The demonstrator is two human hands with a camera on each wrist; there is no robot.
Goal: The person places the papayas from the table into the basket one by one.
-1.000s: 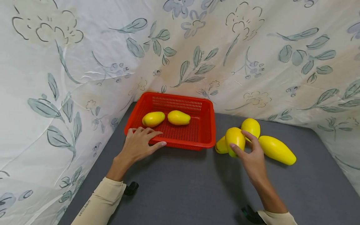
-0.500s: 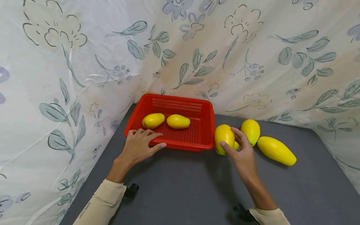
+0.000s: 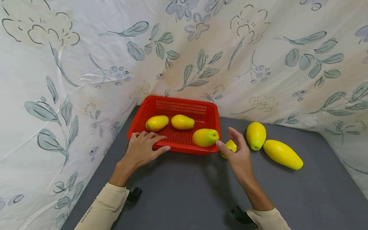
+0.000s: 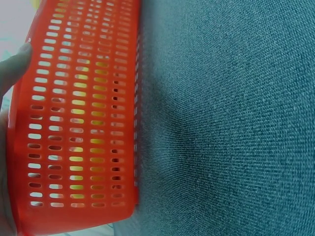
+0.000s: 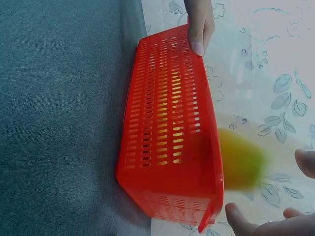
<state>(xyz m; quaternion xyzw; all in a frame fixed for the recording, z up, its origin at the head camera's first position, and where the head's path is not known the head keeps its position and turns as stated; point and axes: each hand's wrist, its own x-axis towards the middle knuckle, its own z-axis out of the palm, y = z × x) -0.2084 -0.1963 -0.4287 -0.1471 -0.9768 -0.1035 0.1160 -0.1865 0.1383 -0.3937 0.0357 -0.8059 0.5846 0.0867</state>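
Observation:
My left hand (image 3: 143, 147) grips the front left rim of a red plastic basket (image 3: 184, 149), thumb along the front and fingers over the edge. In the left wrist view its thumb (image 4: 17, 64) lies at the rim of the slotted basket wall. My right hand (image 3: 238, 156) hovers just beyond the basket's right end, thumb and fingers spread with nothing between them. Left of its fingertips, a yellow-green mango (image 3: 204, 137) appears over the basket's front right corner. In the right wrist view this mango (image 5: 241, 160) is blurred above the rim, apart from the fingers.
Two yellow mangoes (image 3: 157, 123) lie inside the basket. On the grey table (image 3: 184, 191), one mango (image 3: 231, 146) is partly hidden behind my right hand, with another mango (image 3: 256, 135) and a long yellow fruit (image 3: 283, 154) to its right. A flowered cloth (image 3: 258, 64) hangs behind.
My right hand has carried a mango left from the pile to the basket and let it go over the front right corner. The left hand has stayed on the rim.

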